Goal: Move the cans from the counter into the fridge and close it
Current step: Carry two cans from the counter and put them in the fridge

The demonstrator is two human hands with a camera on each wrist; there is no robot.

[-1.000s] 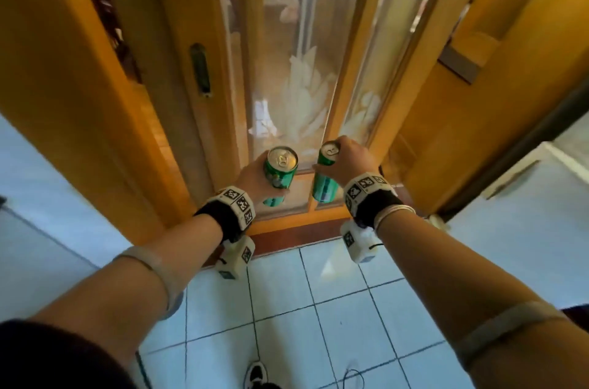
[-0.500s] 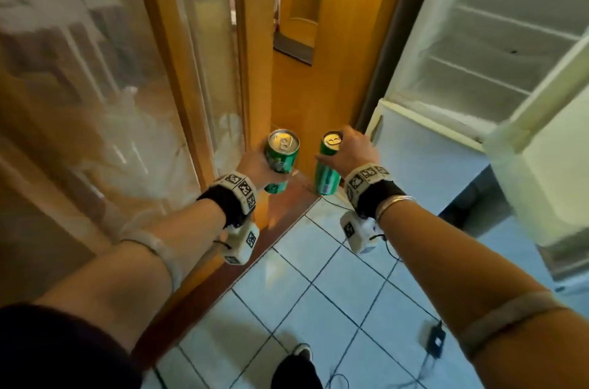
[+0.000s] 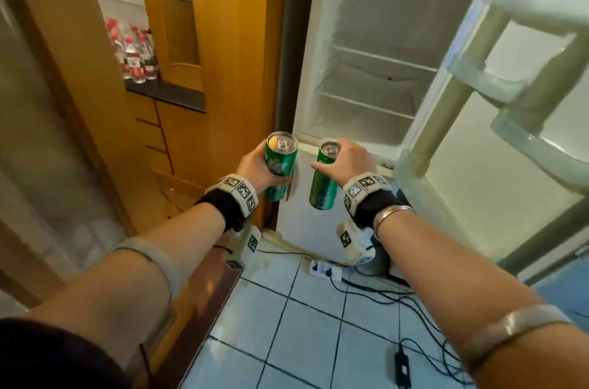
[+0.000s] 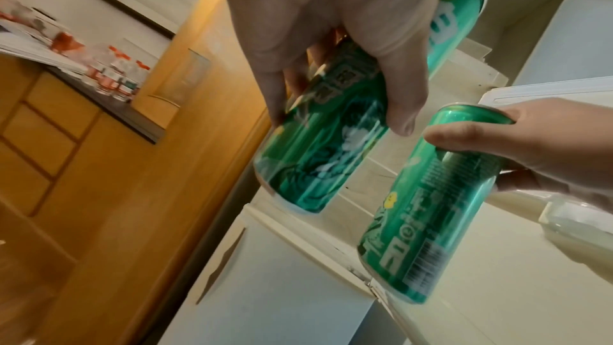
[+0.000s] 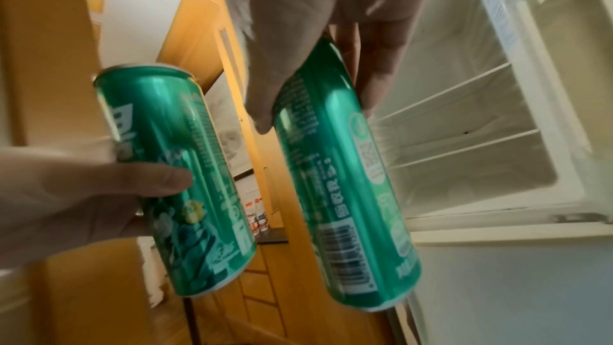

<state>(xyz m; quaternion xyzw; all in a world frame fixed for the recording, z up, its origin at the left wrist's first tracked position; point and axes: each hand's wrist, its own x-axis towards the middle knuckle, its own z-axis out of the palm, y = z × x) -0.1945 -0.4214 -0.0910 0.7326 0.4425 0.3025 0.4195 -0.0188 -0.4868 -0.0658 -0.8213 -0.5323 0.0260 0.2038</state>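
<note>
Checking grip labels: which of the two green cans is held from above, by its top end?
The can in the right hand, the right can; fingers reach over its rim. The left can is gripped around its side.

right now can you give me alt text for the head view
Two hands each hold a slim green metal can upright, the left hand one, the right hand another, before an open white fridge with bare shelves, its door swung right.

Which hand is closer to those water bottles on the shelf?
Left. The left hand is on the water bottles' side; the right hand is farther, toward the open fridge.
</note>
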